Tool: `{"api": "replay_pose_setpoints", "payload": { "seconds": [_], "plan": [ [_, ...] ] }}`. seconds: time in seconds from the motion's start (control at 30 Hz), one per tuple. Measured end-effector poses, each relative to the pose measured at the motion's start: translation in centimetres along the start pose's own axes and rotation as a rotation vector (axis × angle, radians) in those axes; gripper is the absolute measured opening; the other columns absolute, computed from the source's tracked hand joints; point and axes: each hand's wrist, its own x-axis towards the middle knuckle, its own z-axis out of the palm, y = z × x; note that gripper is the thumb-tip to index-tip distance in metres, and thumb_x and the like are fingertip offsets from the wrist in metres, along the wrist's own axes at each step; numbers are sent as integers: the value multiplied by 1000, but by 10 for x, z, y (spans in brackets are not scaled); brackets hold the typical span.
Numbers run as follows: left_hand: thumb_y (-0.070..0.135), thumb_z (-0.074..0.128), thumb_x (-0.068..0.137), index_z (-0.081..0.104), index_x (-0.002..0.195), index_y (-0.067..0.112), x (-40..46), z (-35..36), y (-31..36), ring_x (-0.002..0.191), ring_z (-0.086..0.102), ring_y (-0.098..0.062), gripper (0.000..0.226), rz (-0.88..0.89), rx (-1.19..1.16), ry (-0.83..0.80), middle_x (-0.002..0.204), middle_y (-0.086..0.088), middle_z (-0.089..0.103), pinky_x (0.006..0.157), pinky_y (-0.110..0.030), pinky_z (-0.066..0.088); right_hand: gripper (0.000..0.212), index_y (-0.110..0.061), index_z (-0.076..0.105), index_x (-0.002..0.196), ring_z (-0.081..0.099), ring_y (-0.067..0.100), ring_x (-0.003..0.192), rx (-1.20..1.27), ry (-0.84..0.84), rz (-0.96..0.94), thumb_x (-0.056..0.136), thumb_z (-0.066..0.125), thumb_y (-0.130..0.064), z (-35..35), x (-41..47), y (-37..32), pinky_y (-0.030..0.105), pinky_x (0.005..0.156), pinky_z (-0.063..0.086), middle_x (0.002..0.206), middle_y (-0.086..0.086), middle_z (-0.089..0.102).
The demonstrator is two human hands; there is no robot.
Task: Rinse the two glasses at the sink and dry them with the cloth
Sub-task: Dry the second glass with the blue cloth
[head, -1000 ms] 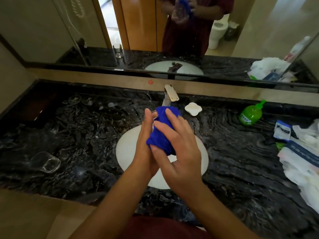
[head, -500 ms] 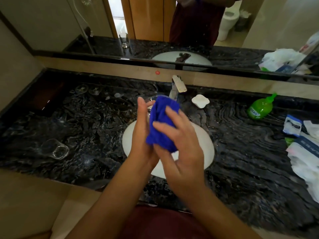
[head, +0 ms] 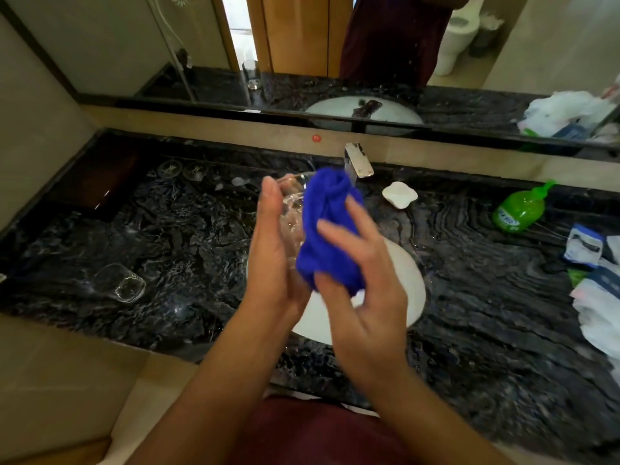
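**Drying a wet glass over the basin**

The clear drinking glass (head: 291, 209) is held above the back rim of the white oval sink (head: 407, 280), just in front of the chrome tap (head: 358, 160). It is wet, thin-walled and slippery, so it is best braced by its side wall, not its rim. The left hand (head: 272, 260) stands edge-up, fingers straight against the glass; whether the thumb curls round it is hidden. The right hand (head: 360, 280) pinches the soft bright blue cloth (head: 330, 229), which bunches easily, against the glass's far side, fingers half curled. A second clear glass (head: 120, 282) lies on its side near the left front edge of the black marble counter (head: 503, 297).
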Motion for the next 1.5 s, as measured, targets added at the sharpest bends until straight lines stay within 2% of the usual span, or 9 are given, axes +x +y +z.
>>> {"api": "replay_pose_setpoints", "payload": {
  "seconds": [0.13, 0.33, 0.57, 0.73, 0.87, 1.07, 1.23, 1.43, 1.5],
  "plan": [
    [65, 73, 73, 61, 129, 15, -1, -6, 0, 112, 69, -30, 75, -12, 2, 69, 130, -20, 64, 88, -39, 59, 38, -25, 62, 135, 43, 20, 149, -39, -28, -33, 97, 63, -26, 0, -5, 5, 46, 115, 45, 161, -11, 38],
    [61, 56, 88, 52, 143, 8, -15, 1, -10, 112, 67, -39, 77, -51, 90, -112, 129, -27, 66, 90, -50, 59, 29, -24, 62, 134, 66, -7, 101, 185, 110, 250, 106, 54, -22, -18, 52, 1, 13, 84, 49, 109, -34, 68],
    [63, 60, 88, 56, 131, 16, -5, -1, 0, 120, 65, -37, 64, 112, 82, 170, 133, -17, 66, 95, -46, 59, 38, -37, 62, 132, 51, 10, 141, 154, -41, 154, 96, 57, -30, -6, -7, 5, 22, 106, 46, 158, -14, 46],
    [71, 54, 83, 58, 124, 19, -10, 3, -12, 103, 72, -23, 67, 230, 297, 169, 115, -10, 72, 84, -39, 61, 26, -41, 69, 121, 71, 16, 97, 582, 103, 690, 96, 62, -44, -9, 3, 9, 30, 75, 60, 109, -6, 77],
    [60, 55, 90, 60, 124, 20, -5, 3, -20, 99, 72, -8, 52, 304, 579, 60, 111, 9, 74, 80, -25, 58, 57, -14, 59, 142, 64, 28, 129, 927, 212, 882, 91, 54, -40, -11, 10, 15, 46, 109, 50, 136, 11, 69],
    [47, 53, 103, 52, 143, 28, -4, -1, -15, 105, 65, -2, 44, 384, 842, 79, 118, 13, 64, 86, -18, 53, 34, -48, 66, 123, 72, 20, 113, 469, 210, 591, 94, 70, -31, -24, 9, 19, 51, 97, 59, 124, -7, 74],
    [61, 57, 94, 52, 136, 35, -13, 13, -20, 112, 71, -15, 50, 84, 392, 139, 125, 5, 70, 95, -40, 58, 49, -34, 62, 135, 38, -7, 145, -52, 60, 166, 89, 73, -21, -21, -6, 20, 12, 109, 40, 159, -15, 41],
    [60, 67, 81, 69, 111, 18, -3, 8, -5, 111, 67, -30, 52, 33, 291, 204, 126, -16, 68, 98, -44, 54, 48, -24, 58, 144, 33, 17, 154, -132, -156, -29, 96, 63, -32, -19, -10, 14, 45, 119, 39, 167, -14, 26],
    [53, 63, 87, 70, 113, 15, -4, 7, -8, 99, 67, -25, 46, -16, 236, 148, 112, -13, 70, 87, -39, 54, 51, -27, 54, 146, 36, 15, 152, -115, -185, 9, 96, 58, -30, -23, 8, 9, 40, 117, 42, 167, -16, 25]
  ]
}}
